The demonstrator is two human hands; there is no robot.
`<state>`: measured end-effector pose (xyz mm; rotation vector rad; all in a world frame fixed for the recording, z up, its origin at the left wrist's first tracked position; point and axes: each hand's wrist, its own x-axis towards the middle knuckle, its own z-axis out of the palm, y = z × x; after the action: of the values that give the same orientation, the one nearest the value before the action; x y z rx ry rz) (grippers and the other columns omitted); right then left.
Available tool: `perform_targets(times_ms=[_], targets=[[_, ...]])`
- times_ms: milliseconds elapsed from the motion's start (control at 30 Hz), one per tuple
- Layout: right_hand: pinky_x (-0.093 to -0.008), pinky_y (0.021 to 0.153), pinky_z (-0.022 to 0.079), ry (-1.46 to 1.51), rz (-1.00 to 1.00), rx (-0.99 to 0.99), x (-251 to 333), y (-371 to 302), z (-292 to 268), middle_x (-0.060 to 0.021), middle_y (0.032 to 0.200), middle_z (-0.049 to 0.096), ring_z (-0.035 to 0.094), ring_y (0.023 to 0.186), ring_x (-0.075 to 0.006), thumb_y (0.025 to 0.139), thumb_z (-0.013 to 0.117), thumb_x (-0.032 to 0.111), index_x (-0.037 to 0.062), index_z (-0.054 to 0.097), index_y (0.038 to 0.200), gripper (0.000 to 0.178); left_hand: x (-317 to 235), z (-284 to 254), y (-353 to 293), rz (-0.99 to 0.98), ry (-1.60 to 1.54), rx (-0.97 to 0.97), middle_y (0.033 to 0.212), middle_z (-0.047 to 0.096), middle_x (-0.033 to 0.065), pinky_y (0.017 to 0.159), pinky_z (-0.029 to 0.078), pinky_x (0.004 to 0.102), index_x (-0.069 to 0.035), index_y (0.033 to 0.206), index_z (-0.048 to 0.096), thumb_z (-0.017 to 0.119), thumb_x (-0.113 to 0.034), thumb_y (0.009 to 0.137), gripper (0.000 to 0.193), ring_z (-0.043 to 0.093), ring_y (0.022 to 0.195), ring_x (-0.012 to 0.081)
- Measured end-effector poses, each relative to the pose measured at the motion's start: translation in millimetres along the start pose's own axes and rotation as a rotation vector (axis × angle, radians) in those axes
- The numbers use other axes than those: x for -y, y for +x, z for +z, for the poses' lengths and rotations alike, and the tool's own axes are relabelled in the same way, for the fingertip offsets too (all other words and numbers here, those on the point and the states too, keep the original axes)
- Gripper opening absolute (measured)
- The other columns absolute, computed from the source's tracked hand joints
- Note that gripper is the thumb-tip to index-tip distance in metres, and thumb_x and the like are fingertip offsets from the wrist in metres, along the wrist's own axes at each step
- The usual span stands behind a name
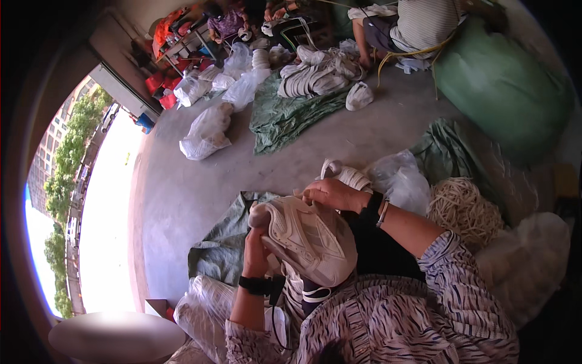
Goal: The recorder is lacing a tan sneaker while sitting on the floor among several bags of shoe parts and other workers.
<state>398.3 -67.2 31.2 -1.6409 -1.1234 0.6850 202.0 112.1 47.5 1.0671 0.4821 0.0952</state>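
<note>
Pale beige shoe [315,239] held over my lap, toe toward me, heel up and to the left; my left hand [257,253] is clamped on the heel end, its fingertips lost behind the shoe; my right hand [336,194] lies at the far edge of the upper, fingers bent and close together; whether they pinch a lace or only rest there, I cannot tell; the shoe's inside is hidden from me, and most of its sole too.

Below the toe, a dark thing with white loops [316,295], half covered, kind unclear; past my right wrist, more pale footwear [348,175], partly behind the hand; clear plastic bag [395,182] just beside, contents blurred by the film; heap of cream cords [464,209] near my right forearm, strands too tangled to separate.

Co-worker in a striped top [426,25] cut off by the upper edge; doorway [112,212] washed out by glare; pale oval [115,337] at lower left, a mere smear; any marking on shoe or bags is too small to read.
</note>
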Motion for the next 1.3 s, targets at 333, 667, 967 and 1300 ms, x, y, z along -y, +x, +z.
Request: perform_targets(times_ms=[333,667,967,1300], targets=[[-0.0273,0.079,0.044,-0.016,-0.012,-0.084,23.1,-22.8,21.6,-0.0107,0.097,0.065,0.060,0.091,-0.0155,0.097,0.040,0.038,0.0012,0.063,0.106,0.044,-45.1,10.2,-14.3,0.065,-0.222,0.083,0.114,0.061,0.0135,0.091,0.046,0.0357,0.002,0.119,0.053,0.041,-0.029,0.092,0.042,0.060,0.101,0.0247],[-0.0253,0.088,0.043,0.525,0.124,-0.167,14.8,-26.9,21.7,-0.0060,0.112,0.055,0.054,0.100,-0.0100,0.098,0.037,0.039,0.0024,0.048,0.127,0.048,-21.4,28.0,24.1,0.258,0.707,-0.202,0.083,0.062,0.0050,0.068,0.044,0.0261,0.001,0.098,0.063,0.052,-0.032,0.088,0.037,0.055,0.074,0.0107],[-0.0315,0.086,0.044,0.084,0.024,-0.318,34.6,-13.7,14.4,-0.0156,0.109,0.059,0.058,0.100,-0.0236,0.091,0.050,0.042,-0.0012,0.052,0.118,0.050,-23.1,36.1,36.9,0.321,1.108,-0.182,0.083,0.063,0.0151,0.069,0.046,0.0357,0.000,0.096,0.060,0.051,-0.033,0.084,0.037,0.062,0.078,0.0257],[-0.0354,0.077,0.047,-0.103,0.076,-0.004,5.6,-21.3,7.2,-0.0141,0.090,0.067,0.063,0.088,-0.0298,0.078,0.060,0.033,0.0060,0.064,0.099,0.035,12.0,39.4,19.5,0.310,1.099,-0.114,0.104,0.060,0.0156,0.089,0.042,0.0381,-0.006,0.111,0.060,0.049,-0.036,0.085,0.041,0.056,0.100,0.0327]])
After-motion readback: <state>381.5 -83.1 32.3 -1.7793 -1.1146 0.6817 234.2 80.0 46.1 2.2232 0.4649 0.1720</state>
